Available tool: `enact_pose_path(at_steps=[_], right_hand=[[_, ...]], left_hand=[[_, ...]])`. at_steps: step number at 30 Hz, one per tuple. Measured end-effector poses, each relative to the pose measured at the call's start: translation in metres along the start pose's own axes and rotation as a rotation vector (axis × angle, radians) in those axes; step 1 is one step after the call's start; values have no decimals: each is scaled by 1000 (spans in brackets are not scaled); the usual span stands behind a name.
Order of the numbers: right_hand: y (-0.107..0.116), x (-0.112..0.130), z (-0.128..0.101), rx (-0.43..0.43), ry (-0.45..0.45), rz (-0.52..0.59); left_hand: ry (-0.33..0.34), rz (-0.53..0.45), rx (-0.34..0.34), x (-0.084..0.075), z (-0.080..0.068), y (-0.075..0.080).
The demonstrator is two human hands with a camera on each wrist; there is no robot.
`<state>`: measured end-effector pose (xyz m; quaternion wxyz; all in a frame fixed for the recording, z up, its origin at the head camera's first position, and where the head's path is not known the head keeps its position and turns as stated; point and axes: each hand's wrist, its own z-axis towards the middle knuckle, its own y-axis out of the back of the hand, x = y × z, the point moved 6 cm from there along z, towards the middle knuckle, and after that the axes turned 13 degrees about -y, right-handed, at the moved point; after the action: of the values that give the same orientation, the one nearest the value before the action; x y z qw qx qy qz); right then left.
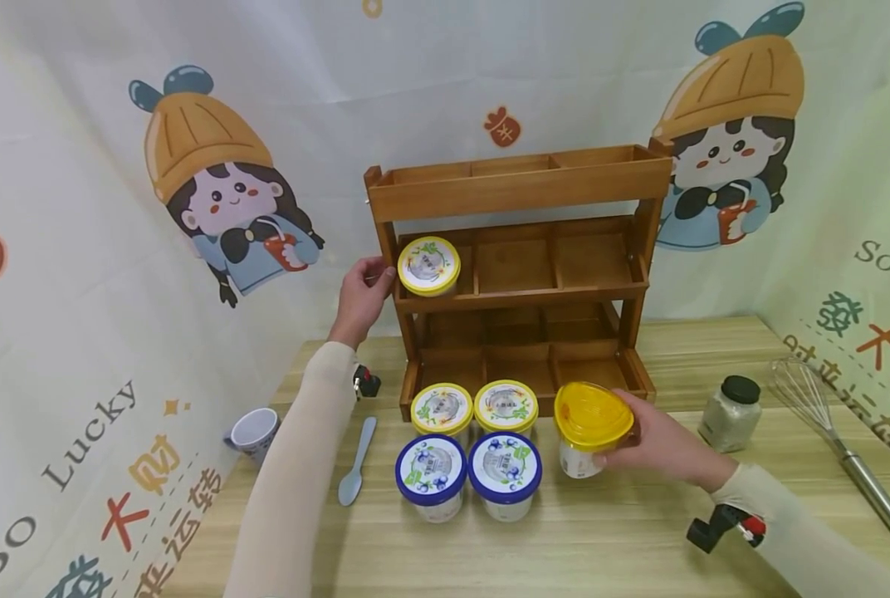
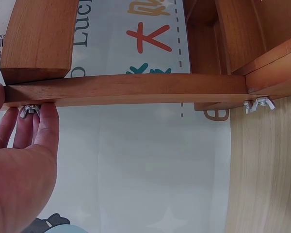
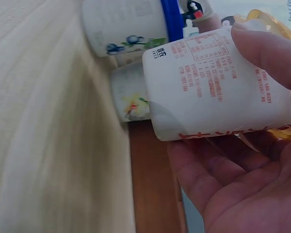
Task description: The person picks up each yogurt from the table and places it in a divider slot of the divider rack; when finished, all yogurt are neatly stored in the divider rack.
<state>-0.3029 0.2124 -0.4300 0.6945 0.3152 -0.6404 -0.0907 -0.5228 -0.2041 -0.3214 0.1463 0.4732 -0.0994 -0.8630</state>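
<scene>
My left hand (image 1: 363, 299) grips the left side post of a wooden tiered rack (image 1: 520, 195); in the left wrist view its fingers (image 2: 49, 128) curl against the post (image 2: 136, 90) around a wing nut. Beside that hand, a yellow-lidded tub (image 1: 428, 266) sits in the middle tier's left compartment. With my right hand (image 1: 662, 440) I hold a white jar (image 3: 203, 87) with red print and a yellow lid (image 1: 590, 413), seemingly just above the table. Left of it stand two yellow-rimmed tubs (image 1: 506, 407) and, nearer me, two blue-rimmed tubs (image 1: 505, 469).
On the left lie a pale blue spoon (image 1: 358, 461) and a white mug (image 1: 254, 432). A black-capped glass jar (image 1: 731, 413) and a whisk (image 1: 837, 440) are at the right. Behind the rack hangs a printed cloth (image 1: 430, 100).
</scene>
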Motion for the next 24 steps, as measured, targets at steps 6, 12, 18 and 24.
enact_pose_path(at_steps=[6, 12, 18, 24], right_hand=[[10, 13, 1, -5, 7, 25], [20, 26, 6, -27, 35, 66], [34, 44, 13, -59, 55, 108], [46, 61, 23, -105, 79, 94]], left_hand=[[-4, 6, -1, -1, -1, 0], [-4, -1, -7, -3, -2, -1], [-8, 5, -6, -3, -1, -1], [-2, 5, -1, -2, -1, 0]])
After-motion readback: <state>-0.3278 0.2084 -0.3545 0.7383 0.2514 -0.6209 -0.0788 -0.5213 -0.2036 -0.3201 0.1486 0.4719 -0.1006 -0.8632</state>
